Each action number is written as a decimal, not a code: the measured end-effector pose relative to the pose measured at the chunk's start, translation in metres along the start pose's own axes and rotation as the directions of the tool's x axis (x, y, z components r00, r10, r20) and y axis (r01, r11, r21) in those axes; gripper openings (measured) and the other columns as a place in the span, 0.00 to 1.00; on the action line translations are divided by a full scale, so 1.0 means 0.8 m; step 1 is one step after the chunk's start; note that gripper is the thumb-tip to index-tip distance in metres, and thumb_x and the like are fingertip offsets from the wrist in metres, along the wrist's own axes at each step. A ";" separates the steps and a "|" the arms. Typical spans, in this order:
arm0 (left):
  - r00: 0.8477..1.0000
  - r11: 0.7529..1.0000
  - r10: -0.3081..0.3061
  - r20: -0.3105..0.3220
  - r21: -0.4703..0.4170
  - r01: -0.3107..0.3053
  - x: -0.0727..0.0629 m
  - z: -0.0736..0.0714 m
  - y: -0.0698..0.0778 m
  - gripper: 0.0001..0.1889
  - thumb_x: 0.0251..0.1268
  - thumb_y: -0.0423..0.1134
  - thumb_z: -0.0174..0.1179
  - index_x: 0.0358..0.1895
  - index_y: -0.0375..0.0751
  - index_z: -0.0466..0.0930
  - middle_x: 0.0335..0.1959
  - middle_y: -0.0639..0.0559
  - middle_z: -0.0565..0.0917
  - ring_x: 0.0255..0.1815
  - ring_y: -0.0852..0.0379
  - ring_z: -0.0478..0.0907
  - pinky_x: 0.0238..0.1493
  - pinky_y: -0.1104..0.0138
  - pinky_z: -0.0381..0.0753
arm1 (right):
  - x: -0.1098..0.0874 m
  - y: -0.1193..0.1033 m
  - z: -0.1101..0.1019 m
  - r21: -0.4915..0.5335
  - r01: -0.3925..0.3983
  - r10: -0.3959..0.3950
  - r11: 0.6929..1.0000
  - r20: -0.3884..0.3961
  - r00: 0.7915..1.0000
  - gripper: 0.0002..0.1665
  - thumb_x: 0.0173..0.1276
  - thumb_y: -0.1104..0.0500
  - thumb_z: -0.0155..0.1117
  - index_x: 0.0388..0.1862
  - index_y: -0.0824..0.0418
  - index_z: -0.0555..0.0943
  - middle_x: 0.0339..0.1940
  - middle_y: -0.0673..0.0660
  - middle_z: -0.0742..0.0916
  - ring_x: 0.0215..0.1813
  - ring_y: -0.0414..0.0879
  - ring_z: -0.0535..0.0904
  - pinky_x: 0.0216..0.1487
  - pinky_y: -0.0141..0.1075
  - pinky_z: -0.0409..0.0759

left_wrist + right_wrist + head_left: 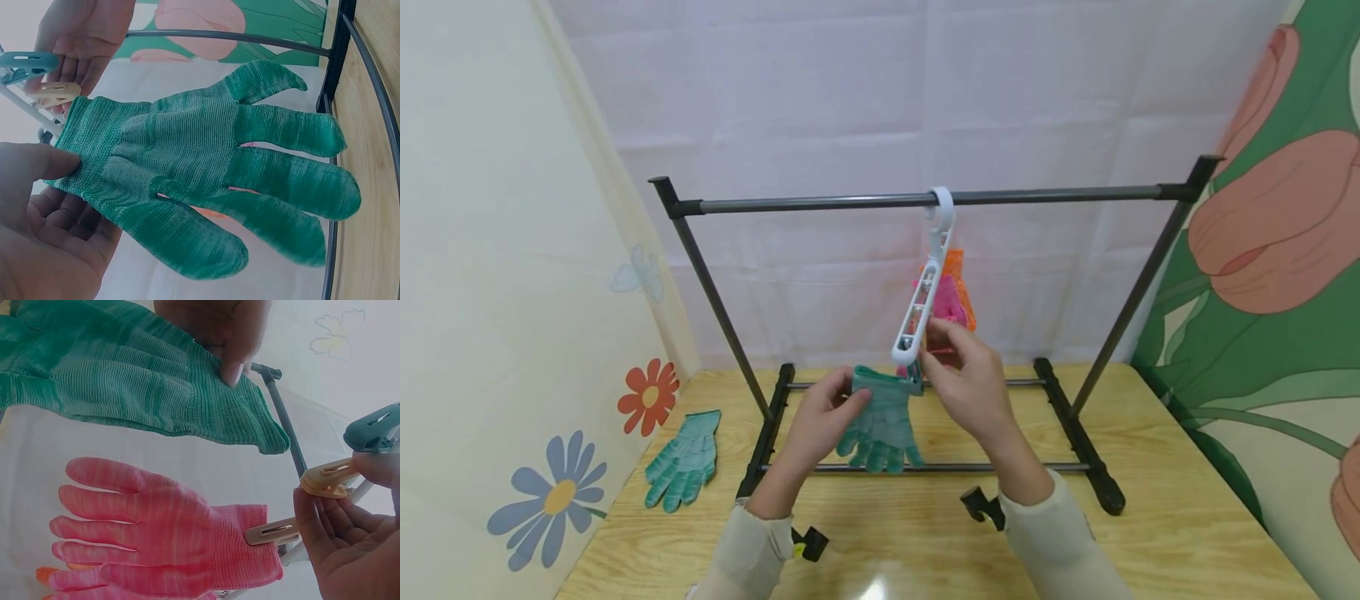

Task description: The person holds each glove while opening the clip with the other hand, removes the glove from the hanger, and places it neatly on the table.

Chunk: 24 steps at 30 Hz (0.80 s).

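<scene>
A green knitted glove (pixel 883 425) hangs fingers-down from my left hand (pixel 827 412), whose thumb and fingers pinch its cuff. In the left wrist view the glove's cuff (pixel 94 134) lies near the clips. My right hand (pixel 973 383) pinches a yellow-orange clothespin (pixel 328 478) between thumb and fingers. Beside it a teal clothespin (pixel 374 428) stands apart from the glove. Both pins are at the lower end of a white hanger (pixel 917 312), which slants down from the rack's bar. A pink glove (pixel 181 544) hangs from a beige clothespin (pixel 272 531) just behind.
The hanger hooks over the top bar (pixel 820 202) of a black rack standing on the wooden table (pixel 902 533). Behind the hanger hangs an orange glove (pixel 957 267). Another green glove (pixel 685 458) lies flat at the table's left. Flowered panels flank both sides.
</scene>
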<state>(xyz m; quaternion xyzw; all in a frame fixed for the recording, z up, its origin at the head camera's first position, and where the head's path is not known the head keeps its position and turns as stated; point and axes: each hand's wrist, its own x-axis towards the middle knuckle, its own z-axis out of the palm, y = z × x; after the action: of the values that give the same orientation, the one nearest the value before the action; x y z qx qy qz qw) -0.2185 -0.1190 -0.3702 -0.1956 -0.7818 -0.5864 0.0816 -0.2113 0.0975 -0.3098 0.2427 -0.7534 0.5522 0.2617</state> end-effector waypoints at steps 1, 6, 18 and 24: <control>1.000 1.000 0.004 -0.001 0.001 -0.004 0.000 -0.001 -0.001 0.07 0.75 0.36 0.59 0.50 0.41 0.82 0.39 0.49 0.83 0.36 0.54 0.77 0.36 0.67 0.79 | 0.000 -0.001 0.000 -0.001 -0.001 0.001 1.000 0.000 1.000 0.20 0.64 0.74 0.67 0.55 0.70 0.81 0.47 0.64 0.88 0.45 0.54 0.86 0.46 0.30 0.84; 1.000 1.000 0.027 -0.004 0.004 -0.027 -0.003 -0.007 -0.002 0.06 0.75 0.35 0.59 0.49 0.39 0.81 0.39 0.48 0.82 0.35 0.55 0.76 0.35 0.68 0.77 | 0.001 0.000 -0.001 -0.002 -0.017 0.017 1.000 0.009 1.000 0.20 0.65 0.73 0.67 0.56 0.70 0.81 0.48 0.63 0.88 0.46 0.53 0.86 0.47 0.31 0.84; 1.000 1.000 -0.005 -0.008 0.020 0.005 -0.012 -0.020 -0.007 0.06 0.76 0.37 0.58 0.49 0.40 0.80 0.39 0.47 0.81 0.37 0.53 0.75 0.37 0.67 0.77 | 0.000 0.001 -0.001 -0.006 -0.031 0.031 0.999 0.024 0.999 0.19 0.66 0.72 0.67 0.57 0.70 0.81 0.48 0.63 0.88 0.47 0.53 0.85 0.48 0.31 0.84; 0.999 0.996 -0.009 -0.039 0.087 0.012 -0.016 -0.026 -0.009 0.05 0.75 0.38 0.59 0.47 0.43 0.81 0.37 0.50 0.81 0.35 0.54 0.75 0.36 0.67 0.76 | 0.001 0.000 0.000 -0.006 -0.028 0.028 1.000 0.024 0.999 0.19 0.66 0.73 0.67 0.56 0.71 0.80 0.48 0.64 0.88 0.47 0.54 0.85 0.48 0.29 0.83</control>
<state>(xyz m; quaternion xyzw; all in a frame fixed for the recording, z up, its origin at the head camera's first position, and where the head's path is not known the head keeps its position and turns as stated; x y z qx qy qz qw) -0.2119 -0.1428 -0.3748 -0.1764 -0.8061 -0.5557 0.1020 -0.2115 0.0977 -0.3091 0.2379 -0.7616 0.5506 0.2454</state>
